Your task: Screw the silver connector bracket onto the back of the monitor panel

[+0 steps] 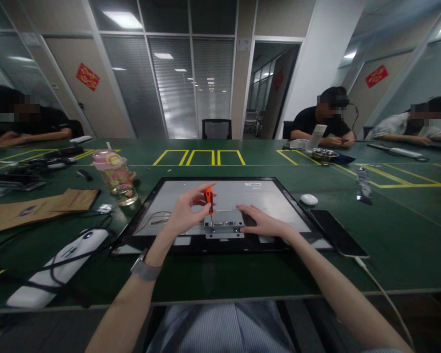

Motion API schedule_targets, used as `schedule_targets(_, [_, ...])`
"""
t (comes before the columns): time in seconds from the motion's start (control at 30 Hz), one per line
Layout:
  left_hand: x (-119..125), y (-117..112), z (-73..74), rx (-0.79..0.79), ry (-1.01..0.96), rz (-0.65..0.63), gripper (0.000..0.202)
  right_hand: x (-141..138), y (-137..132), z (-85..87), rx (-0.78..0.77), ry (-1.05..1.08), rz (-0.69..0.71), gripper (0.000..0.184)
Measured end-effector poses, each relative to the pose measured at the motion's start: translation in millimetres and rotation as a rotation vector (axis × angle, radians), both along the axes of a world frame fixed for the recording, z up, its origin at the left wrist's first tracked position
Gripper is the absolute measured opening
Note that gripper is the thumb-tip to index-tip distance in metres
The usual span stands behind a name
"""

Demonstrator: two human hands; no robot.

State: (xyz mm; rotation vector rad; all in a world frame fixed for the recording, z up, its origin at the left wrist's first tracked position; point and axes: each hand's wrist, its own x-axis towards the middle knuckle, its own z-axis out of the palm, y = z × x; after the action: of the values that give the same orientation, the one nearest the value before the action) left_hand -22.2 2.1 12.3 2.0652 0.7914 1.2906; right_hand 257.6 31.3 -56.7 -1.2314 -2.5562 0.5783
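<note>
My left hand grips an orange and black screwdriver, held upright with its shaft pointing down. The screwdriver's tip meets the left part of a small metal bracket box that has connector ports along its front. Against the right side of this box rests my right hand, fingers spread and holding nothing. Beneath both hands lies a large flat display panel, grey back up, with a black frame. Thin wires run over the panel to the left of the box.
Left of the panel stand a drink bottle, a brown paper bag and a white device with black cables. On the right are a phone on a cable, a white case and a metal bowl. Several people sit across the table.
</note>
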Motion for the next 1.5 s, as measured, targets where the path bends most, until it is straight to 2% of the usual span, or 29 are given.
schedule_targets(0.33, [0.7, -0.6, 2.0, 0.025, -0.088, 0.019, 0.052, -1.8, -2.6, 4.7, -0.004, -0.023, -0.006, 0.083])
schedule_targets(0.9, [0.8, 1.2, -0.9, 0.014, 0.006, 0.016, 0.052, -0.8, -0.3, 1.1, 0.010, -0.017, -0.002, 0.083])
schedule_targets(1.17, [-0.3, 5.3, -5.5, 0.096, 0.041, 0.046, 0.048, -1.2, -1.7, 2.4, 0.008, -0.019, -0.003, 0.084])
schedule_targets(1.37, [0.0, 5.4, -2.1, 0.270, 0.114, 0.165, 0.041, -2.2, -3.2, 5.8, -0.015, -0.031, -0.011, 0.086])
schedule_targets(1.5, [0.2, 4.1, -1.2, 0.234, 0.091, 0.158, 0.037, -2.4, -4.4, 7.4, -0.016, -0.024, -0.012, 0.084])
